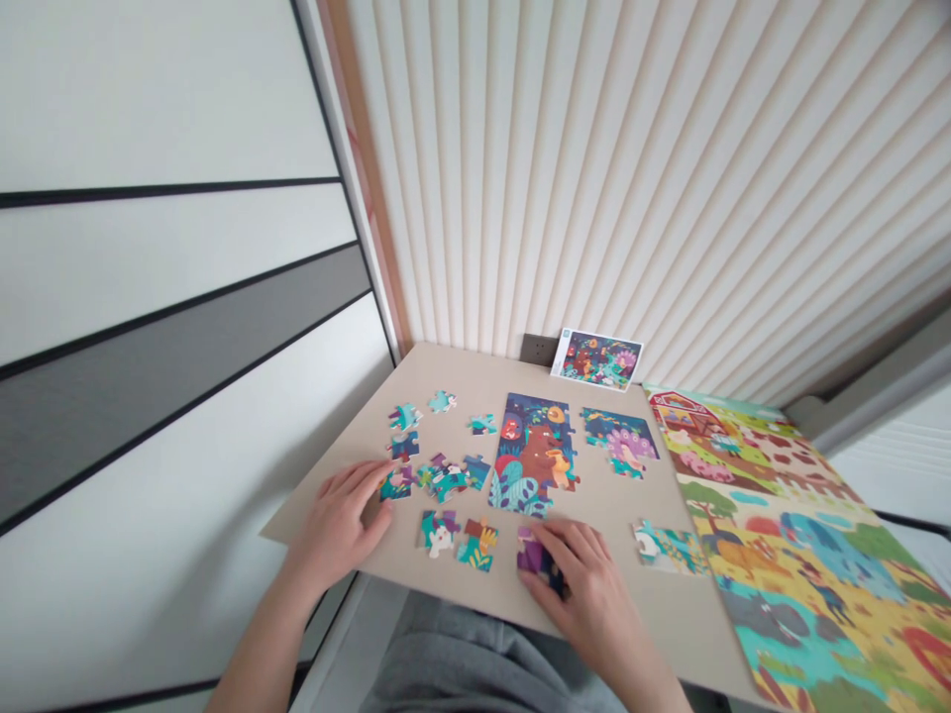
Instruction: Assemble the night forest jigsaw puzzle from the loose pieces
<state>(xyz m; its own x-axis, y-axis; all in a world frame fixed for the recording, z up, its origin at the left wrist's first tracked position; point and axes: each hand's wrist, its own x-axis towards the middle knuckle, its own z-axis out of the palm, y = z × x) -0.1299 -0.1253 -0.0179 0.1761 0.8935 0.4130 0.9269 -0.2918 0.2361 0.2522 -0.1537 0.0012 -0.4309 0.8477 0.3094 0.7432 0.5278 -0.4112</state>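
My left hand (338, 520) rests at the left of the table, thumb and fingers apart. Its fingertips touch the edge of a dark teal and pink puzzle piece (398, 483) lying flat. Near the front edge, my right hand (583, 574) has thumb and fingers around a purple and dark blue puzzle piece (528, 551), partly hidden beneath it. Just left of it lie a piece with a yellow animal (476, 546) and a piece with a white rabbit (438, 533). Beyond is a joined puzzle section with a brown bear (536, 451).
Several loose pieces (405, 416) and a small joined cluster (448, 479) lie on the left. Right of the bear are a pink peacock section (622, 439) and a joined strip (671, 548). A picture card (597, 358) leans at the wall. A colourful farm-animal mat (809, 555) covers the right side.
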